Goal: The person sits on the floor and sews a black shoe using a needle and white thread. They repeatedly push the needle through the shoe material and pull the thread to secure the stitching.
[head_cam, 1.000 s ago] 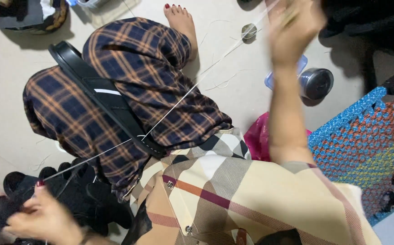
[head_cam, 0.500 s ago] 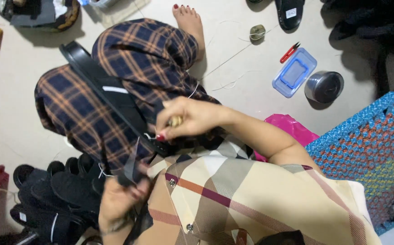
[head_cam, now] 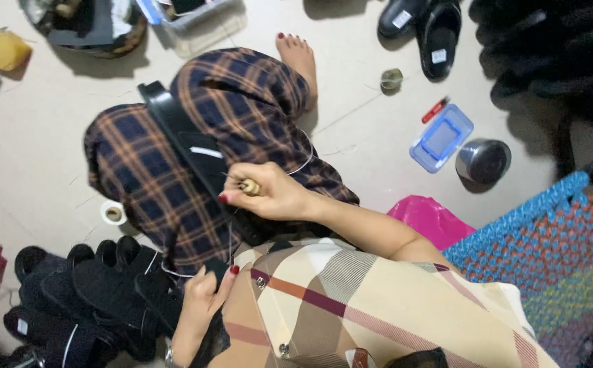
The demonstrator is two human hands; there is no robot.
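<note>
Midway through stitching: right hand (head_cam: 269, 194) clenched on awl (head_cam: 248, 187) against black strap (head_cam: 190, 146) across lap, left hand (head_cam: 204, 293) pinching thread (head_cam: 230, 238), seam unfinished.

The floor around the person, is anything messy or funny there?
Yes. Loose pale thread trails over the cream floor near a small greenish thread spool, and black sandals lie heaped in a jumble by the left hand. Nothing looks spilled or broken.
</note>
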